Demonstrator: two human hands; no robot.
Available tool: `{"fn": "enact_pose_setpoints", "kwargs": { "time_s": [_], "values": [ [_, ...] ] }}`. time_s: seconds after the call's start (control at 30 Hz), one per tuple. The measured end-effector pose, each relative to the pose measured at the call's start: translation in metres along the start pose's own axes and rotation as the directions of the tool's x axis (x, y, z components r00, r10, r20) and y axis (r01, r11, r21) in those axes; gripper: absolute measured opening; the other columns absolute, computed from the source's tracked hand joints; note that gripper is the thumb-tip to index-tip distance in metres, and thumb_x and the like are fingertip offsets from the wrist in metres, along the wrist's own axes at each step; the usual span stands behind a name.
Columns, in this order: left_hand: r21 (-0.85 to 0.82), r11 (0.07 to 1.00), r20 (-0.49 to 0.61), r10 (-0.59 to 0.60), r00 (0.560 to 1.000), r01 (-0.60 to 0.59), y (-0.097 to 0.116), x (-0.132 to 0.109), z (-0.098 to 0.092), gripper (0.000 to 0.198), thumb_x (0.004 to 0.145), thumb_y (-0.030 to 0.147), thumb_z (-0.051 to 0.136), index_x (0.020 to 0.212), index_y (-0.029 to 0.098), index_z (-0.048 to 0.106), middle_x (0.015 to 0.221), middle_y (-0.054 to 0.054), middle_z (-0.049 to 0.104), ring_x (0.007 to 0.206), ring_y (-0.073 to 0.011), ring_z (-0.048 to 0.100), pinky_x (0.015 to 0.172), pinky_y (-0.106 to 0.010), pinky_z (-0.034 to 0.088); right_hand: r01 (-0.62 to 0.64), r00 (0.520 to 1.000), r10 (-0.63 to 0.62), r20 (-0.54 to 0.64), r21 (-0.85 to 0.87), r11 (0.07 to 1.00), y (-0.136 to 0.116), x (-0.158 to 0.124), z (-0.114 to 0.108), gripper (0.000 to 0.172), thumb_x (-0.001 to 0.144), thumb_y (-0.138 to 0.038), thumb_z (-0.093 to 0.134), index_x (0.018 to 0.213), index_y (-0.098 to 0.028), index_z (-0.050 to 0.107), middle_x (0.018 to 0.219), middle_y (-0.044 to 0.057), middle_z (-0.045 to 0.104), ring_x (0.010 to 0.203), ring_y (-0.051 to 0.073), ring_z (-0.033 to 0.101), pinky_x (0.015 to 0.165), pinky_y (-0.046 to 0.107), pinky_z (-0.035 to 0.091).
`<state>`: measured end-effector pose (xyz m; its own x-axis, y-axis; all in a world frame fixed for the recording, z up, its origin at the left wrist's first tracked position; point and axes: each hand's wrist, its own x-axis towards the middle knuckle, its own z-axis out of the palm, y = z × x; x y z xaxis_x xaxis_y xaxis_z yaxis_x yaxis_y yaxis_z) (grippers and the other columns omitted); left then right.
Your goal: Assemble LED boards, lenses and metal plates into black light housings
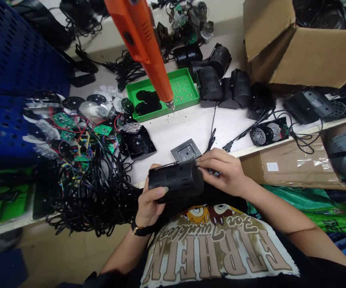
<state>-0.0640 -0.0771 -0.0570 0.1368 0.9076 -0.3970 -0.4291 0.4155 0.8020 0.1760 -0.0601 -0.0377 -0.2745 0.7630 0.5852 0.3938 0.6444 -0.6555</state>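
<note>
My left hand (pixel 149 203) is wrapped round a black cylindrical housing (pixel 175 181) held close to my chest, at the table's front edge. My right hand (pixel 222 170) pinches at the housing's right end, fingers closed together; what they grip is too small to make out. A thin black cable (pixel 212 132) runs from there up across the white table. Just beyond the housing lies a small square black plate (pixel 186 151).
An orange power screwdriver (pixel 143 44) hangs above a green tray (pixel 183 90) of screws and black discs. Several black housings (pixel 221 82) sit behind it. A tangle of cables and green circuit boards (pixel 83 168) lies left, cardboard boxes (pixel 305 44) right, a blue crate (pixel 13 80) far left.
</note>
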Motion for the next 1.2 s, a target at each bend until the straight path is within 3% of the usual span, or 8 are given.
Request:
{"fn": "enact_pose_setpoints", "kwargs": {
  "time_s": [0.13, 0.3, 0.43, 0.53, 0.7, 0.93, 1.07, 1.2],
  "values": [
    [0.038, 0.967, -0.024, -0.251, 0.968, 0.252, 0.009, 0.000, -0.011, 0.033, 0.062, 0.037, 0.076, 0.089, 0.017, 0.072, 0.069, -0.005, 0.075, 0.070, -0.0299, 0.075, 0.072, -0.045, 0.064, 0.288, 0.942, -0.265, 0.205, -0.093, 0.953, 0.017, -0.007, -0.005, 0.015, 0.096, -0.017, 0.060, 0.096, -0.027, 0.072, 0.103, 0.004, 0.075, 0.081, 0.017, 0.063, 0.065, 0.033, 0.057],
    [0.049, 0.912, -0.082, -0.402, 0.912, 0.406, 0.011, -0.001, -0.017, 0.033, 0.059, 0.040, 0.079, 0.081, 0.017, 0.073, 0.062, -0.004, 0.073, 0.062, -0.0286, 0.073, 0.066, -0.043, 0.064, 0.254, 0.944, -0.242, 0.226, -0.025, 0.967, 0.026, -0.018, 0.002, 0.017, 0.096, -0.017, 0.059, 0.093, -0.029, 0.071, 0.103, 0.001, 0.078, 0.072, 0.015, 0.064, 0.056, 0.031, 0.054],
    [0.108, 0.977, -0.029, -0.180, 0.983, 0.182, 0.013, -0.009, -0.007, 0.052, 0.055, 0.031, 0.084, 0.104, 0.021, 0.069, 0.086, -0.004, 0.077, 0.079, -0.0278, 0.075, 0.075, -0.041, 0.063, -0.068, 0.994, 0.060, 0.089, 0.098, 0.993, 0.012, -0.018, 0.004, 0.017, 0.098, -0.026, 0.058, 0.112, -0.025, 0.069, 0.113, 0.008, 0.075, 0.102, 0.020, 0.071, 0.087, 0.040, 0.062],
    [0.305, 0.944, 0.068, 0.109, 0.992, -0.124, 0.016, -0.014, 0.002, 0.063, 0.055, 0.029, 0.090, 0.112, 0.022, 0.063, 0.110, -0.005, 0.073, 0.099, -0.0261, 0.072, 0.088, -0.038, 0.059, -0.357, 0.932, 0.359, 0.038, 0.249, 0.900, -0.004, -0.014, 0.001, 0.028, 0.103, -0.037, 0.051, 0.125, -0.025, 0.063, 0.126, 0.010, 0.071, 0.120, 0.022, 0.067, 0.103, 0.045, 0.056],
    [0.566, 0.552, 0.359, 0.505, 0.785, -0.613, 0.018, -0.017, 0.017, 0.070, 0.053, 0.022, 0.093, 0.114, 0.023, 0.058, 0.112, -0.006, 0.070, 0.107, -0.0271, 0.069, 0.097, -0.045, 0.055, -0.415, 0.910, 0.406, 0.087, 0.251, 0.875, -0.026, -0.004, 0.012, 0.055, 0.100, -0.065, 0.041, 0.133, -0.023, 0.058, 0.133, 0.014, 0.065, 0.127, 0.025, 0.062, 0.108, 0.048, 0.052],
    [0.588, 0.317, 0.410, 0.677, 0.611, -0.745, 0.001, -0.018, 0.031, 0.082, 0.046, 0.020, 0.098, 0.116, 0.027, 0.057, 0.113, -0.003, 0.068, 0.099, -0.0249, 0.071, 0.086, -0.043, 0.059, -0.269, 0.936, 0.314, -0.159, 0.253, 0.929, -0.015, -0.004, 0.033, 0.045, 0.105, -0.052, 0.037, 0.101, -0.024, 0.071, 0.099, 0.008, 0.071, 0.098, 0.022, 0.069, 0.086, 0.042, 0.056],
    [0.608, 0.553, 0.225, 0.567, 0.792, -0.569, -0.001, -0.006, 0.035, 0.075, 0.040, 0.026, 0.101, 0.101, 0.024, 0.059, 0.101, -0.002, 0.069, 0.093, -0.0231, 0.069, 0.083, -0.040, 0.057, -0.444, 0.896, 0.440, 0.063, 0.182, 0.878, 0.002, 0.008, 0.017, 0.055, 0.104, -0.060, 0.035, 0.088, -0.021, 0.070, 0.087, 0.007, 0.068, 0.084, 0.020, 0.066, 0.079, 0.038, 0.053],
    [0.306, 0.948, 0.083, 0.059, 0.995, -0.081, 0.017, 0.019, 0.040, 0.044, 0.066, 0.045, 0.091, 0.091, 0.020, 0.065, 0.083, -0.003, 0.069, 0.074, -0.0199, 0.068, 0.065, -0.033, 0.056, -0.409, 0.865, 0.347, 0.364, 0.110, 0.906, 0.008, 0.016, -0.012, 0.067, 0.091, -0.076, 0.049, 0.125, -0.021, 0.063, 0.117, 0.012, 0.068, 0.108, 0.026, 0.066, 0.094, 0.044, 0.055]
  ]
}}
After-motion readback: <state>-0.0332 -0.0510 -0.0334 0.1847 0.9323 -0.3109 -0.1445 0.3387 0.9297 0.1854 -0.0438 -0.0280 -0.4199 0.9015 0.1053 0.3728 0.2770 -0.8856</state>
